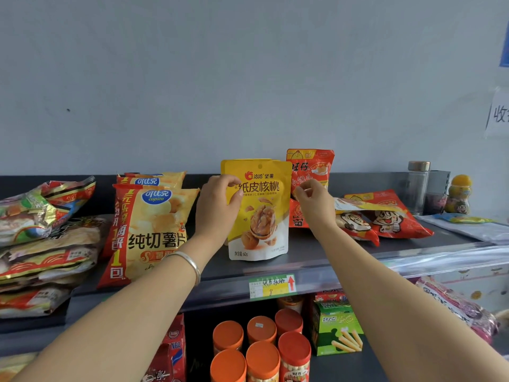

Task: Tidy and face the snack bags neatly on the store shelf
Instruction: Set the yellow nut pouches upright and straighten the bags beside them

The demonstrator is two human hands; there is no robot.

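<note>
A yellow walnut snack bag stands upright, face forward, near the front of the dark upper shelf. My left hand grips its upper left edge, thumb on the front. Directly behind it, to the right, a red snack bag stands upright. My right hand is in front of that red bag with thumb and fingers curled, pinching its front. The hand hides the red bag's middle.
Yellow potato-chip bags lean left of the walnut bag, beside a loose pile of bags. Red bags lie flat on the right, near a glass bottle. A price tag marks the shelf edge. Orange-lidded jars fill the lower shelf.
</note>
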